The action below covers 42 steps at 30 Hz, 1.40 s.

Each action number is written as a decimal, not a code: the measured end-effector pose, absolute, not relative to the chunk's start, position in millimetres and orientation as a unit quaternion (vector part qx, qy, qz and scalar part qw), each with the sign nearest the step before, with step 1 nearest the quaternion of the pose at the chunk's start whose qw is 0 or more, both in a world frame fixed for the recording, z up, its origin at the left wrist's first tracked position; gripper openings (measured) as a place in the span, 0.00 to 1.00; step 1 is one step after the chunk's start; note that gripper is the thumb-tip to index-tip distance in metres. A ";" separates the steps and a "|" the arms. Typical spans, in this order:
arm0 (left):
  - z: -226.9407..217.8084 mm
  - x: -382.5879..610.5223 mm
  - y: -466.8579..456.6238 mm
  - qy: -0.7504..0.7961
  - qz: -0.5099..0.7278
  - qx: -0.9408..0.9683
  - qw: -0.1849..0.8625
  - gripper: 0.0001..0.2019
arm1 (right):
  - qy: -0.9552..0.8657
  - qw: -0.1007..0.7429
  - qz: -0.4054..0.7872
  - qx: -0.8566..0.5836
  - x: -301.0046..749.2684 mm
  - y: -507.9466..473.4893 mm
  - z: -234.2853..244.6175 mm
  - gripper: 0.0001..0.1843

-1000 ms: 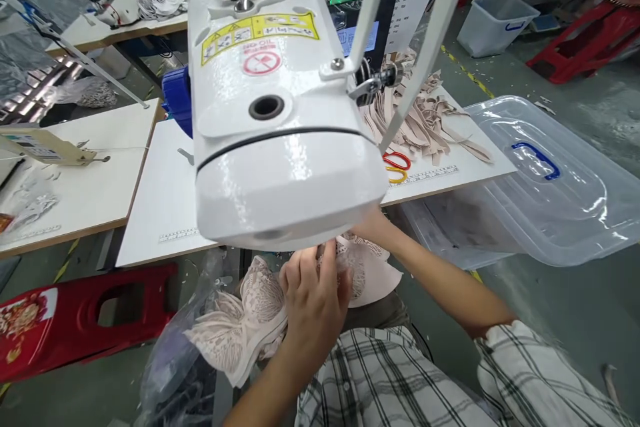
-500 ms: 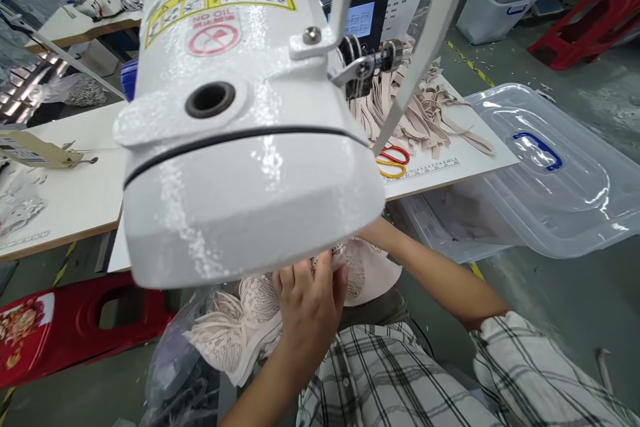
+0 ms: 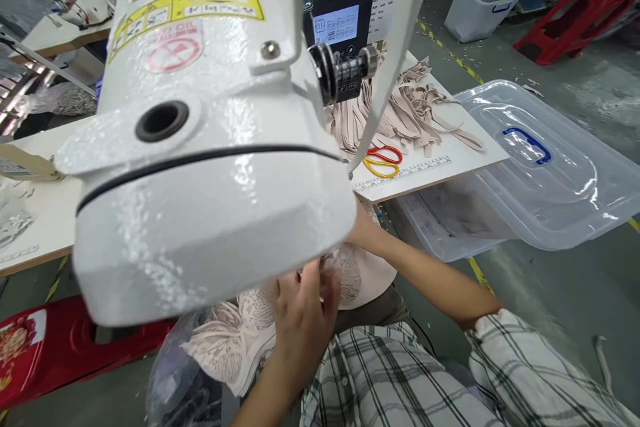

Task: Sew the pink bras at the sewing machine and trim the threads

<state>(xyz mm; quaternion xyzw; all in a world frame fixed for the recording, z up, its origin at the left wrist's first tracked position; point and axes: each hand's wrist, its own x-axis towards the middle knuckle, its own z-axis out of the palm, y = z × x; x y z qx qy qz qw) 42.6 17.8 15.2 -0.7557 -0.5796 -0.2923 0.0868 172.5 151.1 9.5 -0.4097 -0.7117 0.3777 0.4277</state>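
Observation:
A beige lace bra (image 3: 220,347) lies across my lap, below the white sewing machine head (image 3: 215,227). My left hand (image 3: 303,313) is on the middle of the bra, its fingers bent and its thumb drawn in, gripping the fabric. The upper fingertips go out of sight under the machine head. One cup spreads to the left of this hand and the other to its right. My right hand (image 3: 363,230) reaches in from the right above the right cup. Its fingers are hidden behind the machine head, so its hold cannot be seen.
On the tabletop (image 3: 450,177) at right lie red-and-yellow-handled scissors (image 3: 384,161), a printed ruler scale and a pile of beige straps (image 3: 405,110). A control screen (image 3: 336,25) stands behind. A clear lidded bin (image 3: 565,167) is at right, a red stool (image 3: 45,347) at left.
The view has shifted, so the machine head appears lower and further left, with more of the control screen showing. My left thumb and index finger look slightly further apart; both hands stay at the bra.

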 end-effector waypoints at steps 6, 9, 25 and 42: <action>1.4 24.1 18.7 -0.642 -0.406 -0.610 -0.226 0.19 | -0.645 0.501 0.405 -0.412 185.7 131.6 5.6 0.08; -2.7 20.6 20.5 -0.633 -0.414 -0.536 -0.375 0.20 | -0.635 0.489 0.434 -0.411 191.2 120.2 -0.3 0.07; 11.8 29.1 18.8 -0.703 -0.347 -0.570 -0.245 0.26 | -0.675 0.471 0.430 -0.371 197.9 91.4 -12.3 0.13; 9.1 30.9 16.2 -0.691 -0.353 -0.596 -0.205 0.29 | -0.752 0.424 0.352 -0.361 223.2 87.1 -30.8 0.31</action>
